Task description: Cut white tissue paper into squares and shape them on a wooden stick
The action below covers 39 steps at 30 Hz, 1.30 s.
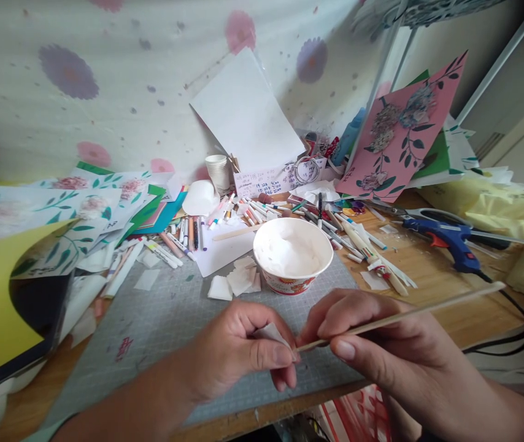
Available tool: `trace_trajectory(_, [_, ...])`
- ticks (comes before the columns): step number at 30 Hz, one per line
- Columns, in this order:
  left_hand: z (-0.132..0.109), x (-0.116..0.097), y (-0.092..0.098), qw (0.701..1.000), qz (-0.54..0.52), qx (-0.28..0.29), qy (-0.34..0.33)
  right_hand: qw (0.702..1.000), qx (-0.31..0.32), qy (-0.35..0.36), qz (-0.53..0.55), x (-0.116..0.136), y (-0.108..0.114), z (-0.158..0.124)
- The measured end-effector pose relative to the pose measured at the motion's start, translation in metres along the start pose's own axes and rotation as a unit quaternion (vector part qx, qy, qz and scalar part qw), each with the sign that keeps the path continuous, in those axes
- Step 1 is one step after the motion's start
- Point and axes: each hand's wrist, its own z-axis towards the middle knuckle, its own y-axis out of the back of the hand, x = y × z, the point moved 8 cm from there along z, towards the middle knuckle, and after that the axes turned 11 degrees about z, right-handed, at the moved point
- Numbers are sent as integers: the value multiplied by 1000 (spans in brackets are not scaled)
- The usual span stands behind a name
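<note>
Your left hand (250, 350) pinches a small thin white sheet (270, 333) between thumb and fingers, and your right hand (395, 353) is closed on a long, slim, pale wooden stick (409, 317). The two hands are close together over the near part of a grey gridded cutting mat (128, 350). The stick's lower end meets the sheet at your left fingertips, while its other end slants up to the right; you cannot tell exactly where the tip touches, as your fingers cover it.

Just beyond your hands stands a round white paper bowl with a red printed base (285, 284), holding a soft white substance (296, 248). Small white cut pieces (238, 282) lie in a loose pile just left of it. On the wooden counter (441, 279) to the right lies a blue glue gun with a red trigger (455, 242), well apart from the bowl.
</note>
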Motion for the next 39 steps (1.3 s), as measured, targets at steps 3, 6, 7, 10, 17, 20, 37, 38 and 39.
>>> trace_trajectory(3, [0, 1, 0, 1000, 3, 2, 8, 1000, 3, -2, -2, 0, -1, -1])
trace_trajectory(6, [-1, 1, -1, 1000, 2, 5, 14, 1000, 4, -9, -3, 0, 0, -1])
trace_trajectory(7, [-1, 0, -1, 1000, 3, 4, 14, 1000, 4, -11, -3, -1, 0, -1])
trace_trajectory(10, [-1, 0, -1, 1000, 2, 1, 13, 1000, 7, -13, 2, -1, -1, -1])
trace_trajectory(17, [0, 2, -1, 1000, 2, 5, 21, 1000, 11, -11, 7, -2, -1, -4])
trace_trajectory(20, [0, 1, -1, 1000, 6, 0, 25, 1000, 13, -10, 1, -1, -2, -3])
trace_trajectory(37, [0, 2, -2, 1000, 4, 11, 26, 1000, 8, -5, 4, -1, 0, -3])
trace_trajectory(38, [0, 1, -3, 1000, 4, 12, 25, 1000, 12, -5, 7, -1, -1, -3])
trace_trajectory(39, [0, 1, -3, 1000, 3, 12, 24, 1000, 14, -4, 9, 0, -1, -3])
